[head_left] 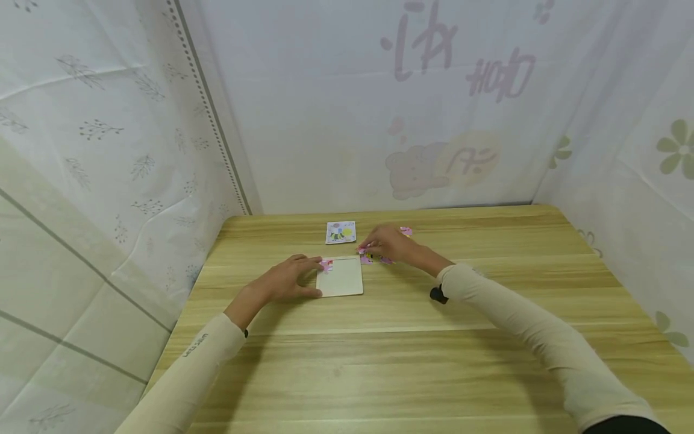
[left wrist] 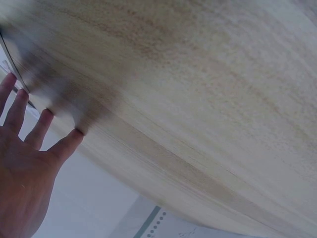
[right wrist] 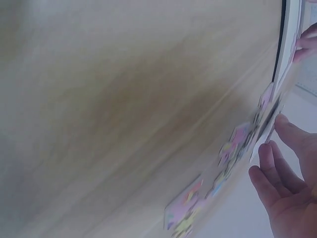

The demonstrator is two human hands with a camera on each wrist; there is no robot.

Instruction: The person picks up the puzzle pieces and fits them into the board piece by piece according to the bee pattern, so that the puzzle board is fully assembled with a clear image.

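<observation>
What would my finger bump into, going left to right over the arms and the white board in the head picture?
Left sleeve → left hand → white board → right hand → right sleeve.

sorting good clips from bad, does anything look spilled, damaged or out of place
Nothing stands out: no spill or damage shows. Loose puzzle pieces lie right of the board, and the card lies beyond it.

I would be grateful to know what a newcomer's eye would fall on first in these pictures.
Probably the pale square board on the wooden table, with the left hand touching its left side. The eye might then go to the right hand, pinching a small pink piece near the board's far right corner. Behind the board lies a colorful picture card.
</observation>
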